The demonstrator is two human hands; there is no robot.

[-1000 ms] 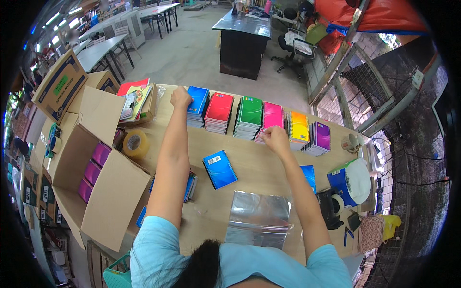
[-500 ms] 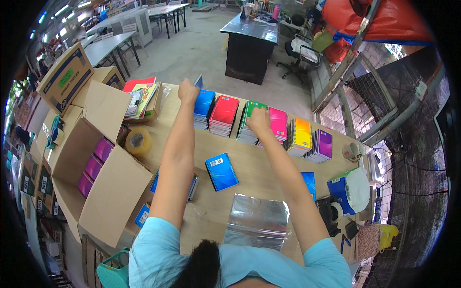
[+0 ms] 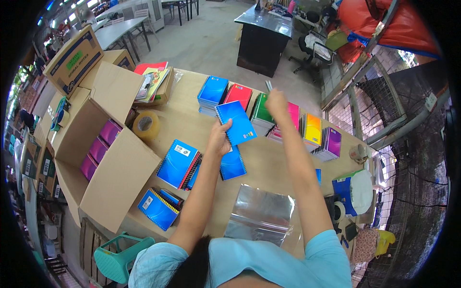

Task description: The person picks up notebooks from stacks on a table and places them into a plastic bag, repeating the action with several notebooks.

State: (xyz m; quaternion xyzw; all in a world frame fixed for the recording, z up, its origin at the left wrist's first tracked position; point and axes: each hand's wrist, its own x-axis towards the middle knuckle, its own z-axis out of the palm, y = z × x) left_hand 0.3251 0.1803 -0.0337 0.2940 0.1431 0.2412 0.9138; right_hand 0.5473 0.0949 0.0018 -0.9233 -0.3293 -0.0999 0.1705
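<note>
My left hand (image 3: 220, 139) is closed on the lower left edge of a blue spiral notebook (image 3: 238, 121), held tilted above the table. Under it, partly covered, another blue notebook (image 3: 233, 165) lies flat. My right hand (image 3: 278, 104) is closed above the green and pink stacks. From its fingers sticks out a thin notebook (image 3: 268, 85) seen edge-on, its cover colour hidden. Along the far table edge stand stacks of spiral notebooks: blue (image 3: 212, 90), red (image 3: 239, 95), green (image 3: 262, 110), pink (image 3: 293, 113), yellow (image 3: 313, 128) and purple (image 3: 331, 140).
On the left are two blue-topped notebook piles (image 3: 177, 162) (image 3: 158, 209), a tape roll (image 3: 146, 124) and an open carton (image 3: 113, 192) holding purple notebooks. Clear plastic bags (image 3: 261, 213) lie in front of me. A blue and white pack (image 3: 353, 192) stands at right; a green stool (image 3: 117, 257) is at lower left.
My left hand has brought the blue notebook from the far edge back toward me. My right hand has risen from the green stack with a thin notebook. The view has shifted slightly.
</note>
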